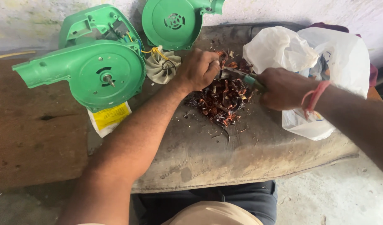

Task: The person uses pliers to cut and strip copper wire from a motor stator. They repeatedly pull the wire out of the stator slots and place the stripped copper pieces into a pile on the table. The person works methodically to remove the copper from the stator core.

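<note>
**Blower teardown: picking apart the burnt copper winding**

Biggest thing on the bench is the green blower housing (85, 66) at far left, lying open with its bare motor shaft sticking up. Its matching green cover (174, 23) sits behind it at the far edge. On the right, two white plastic bags (324, 54) are bunched up, partly hanging over the worn grey mat (224, 158) that covers the board.

Middle of the mat: the tangle of copper winding (222, 98), reddish-brown, frayed, with bits scattered around it. That's the piece being worked on. Just left of it sits the white fan impeller (161, 64), with yellow wires running back to the housing. A yellow-labelled packet (109, 118) pokes out under the housing on the near side.

The left hand (197, 68) is curled down tight over the far-left edge of the winding, fingers pressed together, pinning it. The right hand (283, 87) is closed round the green handle of a metal tool (241, 76), whose tip points into the wire bundle. Can't tell if it's cutters or pliers.

My read: this is the stripping stage, pulling or cutting wire loose from the clump. The next move likely needs the left hand holding firm while the tool bites a strand, keeping the fingers well away from the tip.
</note>
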